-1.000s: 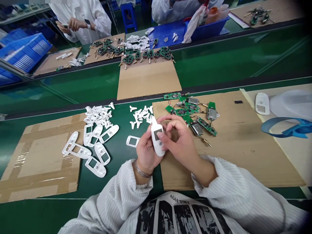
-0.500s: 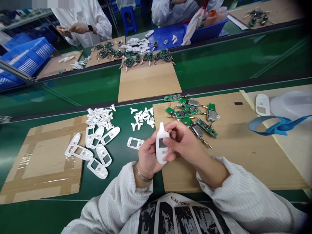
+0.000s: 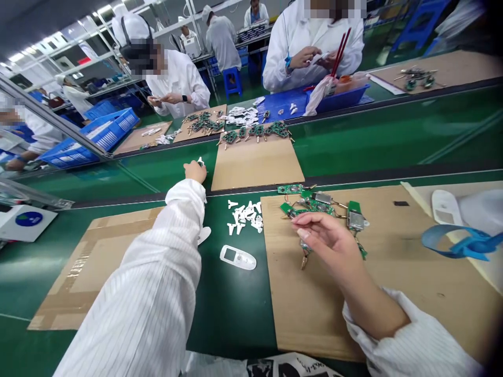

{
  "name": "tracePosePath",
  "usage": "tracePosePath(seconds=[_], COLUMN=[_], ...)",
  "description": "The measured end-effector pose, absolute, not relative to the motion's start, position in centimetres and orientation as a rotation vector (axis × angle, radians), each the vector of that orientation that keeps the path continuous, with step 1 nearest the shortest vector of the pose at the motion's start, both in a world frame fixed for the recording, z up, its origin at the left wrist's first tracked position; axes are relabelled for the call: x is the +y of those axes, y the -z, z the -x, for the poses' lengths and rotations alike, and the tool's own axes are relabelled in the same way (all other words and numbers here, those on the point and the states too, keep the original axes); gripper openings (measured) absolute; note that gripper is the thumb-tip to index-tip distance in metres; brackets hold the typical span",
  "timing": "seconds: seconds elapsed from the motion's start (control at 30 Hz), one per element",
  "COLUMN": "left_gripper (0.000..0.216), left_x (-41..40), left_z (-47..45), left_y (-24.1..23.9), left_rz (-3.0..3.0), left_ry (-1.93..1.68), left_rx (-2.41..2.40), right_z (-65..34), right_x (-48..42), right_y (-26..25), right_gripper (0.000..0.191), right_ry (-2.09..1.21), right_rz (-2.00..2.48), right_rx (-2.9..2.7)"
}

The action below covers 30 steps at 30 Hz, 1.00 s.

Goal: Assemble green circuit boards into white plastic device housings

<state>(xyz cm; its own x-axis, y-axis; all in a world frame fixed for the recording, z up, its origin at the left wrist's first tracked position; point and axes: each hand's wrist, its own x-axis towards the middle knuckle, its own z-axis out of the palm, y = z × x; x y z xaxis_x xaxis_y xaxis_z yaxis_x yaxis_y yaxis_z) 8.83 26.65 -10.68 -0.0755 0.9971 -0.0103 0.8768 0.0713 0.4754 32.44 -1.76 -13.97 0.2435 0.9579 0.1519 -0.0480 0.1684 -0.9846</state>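
Cardboard (image 3: 314,309) bearing circuit boards (image 3: 356,219) covers the green desk's (image 3: 231,309) right; white-coated people (image 3: 176,78) work beyond. A far blue bin (image 3: 349,98) holds an orange cup (image 3: 346,79). Far left, the left grip (image 3: 195,171) pinches a mostly hidden white device (image 3: 200,162); the right grip (image 3: 330,241), loosely spread, hovers over the boards.

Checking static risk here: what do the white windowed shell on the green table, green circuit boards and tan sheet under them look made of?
White windowed shell: likely moulded plastic, smooth, slightly glossy; even white, rounded edges.
Green circuit boards: probably fibreglass laminate, slight sheen; green faces carry components, with brass-coloured, likely metal tips.
Tan sheet: probably cardboard, matte; plain brown surface with small marks.
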Motion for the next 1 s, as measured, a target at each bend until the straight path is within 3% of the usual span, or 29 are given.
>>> tracePosePath(seconds=[0.17,0.33,0.6,0.73,0.83,1.0], left_gripper=[0.038,0.051,0.04,0.034,0.027,0.021], left_x=[27.5,25.5,9.6,5.6,4.4,2.6], left_z=[-8.3,-8.1,-7.5,-7.9,-8.9,-11.9], left_y=[11.7,8.2,3.4,6.2,8.8,10.9], left_rz=[-1.853,-2.023,-2.25,-2.025,-1.86,-1.429], left_ry=[-0.374,-0.451,-0.73,-0.796,-0.867,-0.957], left_rx=[2.197,1.97,1.127,1.08,1.076,0.905], right_z=[-32.9,-34.1,-35.0,-35.5,-35.2,-32.5], right_x=[-1.1,-1.1,0.4,2.2,1.8,-0.5], right_y=[14.4,14.6,12.8,12.7,11.8,10.6], right_gripper=[0.01,0.009,0.022,0.028,0.027,0.034], right_ry=[-0.8,-0.15,0.124,0.037,-0.125,-1.115], right_rz=[1.338,1.772,1.813,1.82,1.641,0.983], right_rx=[-1.168,-1.673,-2.102,-2.155,-1.844,-1.229])
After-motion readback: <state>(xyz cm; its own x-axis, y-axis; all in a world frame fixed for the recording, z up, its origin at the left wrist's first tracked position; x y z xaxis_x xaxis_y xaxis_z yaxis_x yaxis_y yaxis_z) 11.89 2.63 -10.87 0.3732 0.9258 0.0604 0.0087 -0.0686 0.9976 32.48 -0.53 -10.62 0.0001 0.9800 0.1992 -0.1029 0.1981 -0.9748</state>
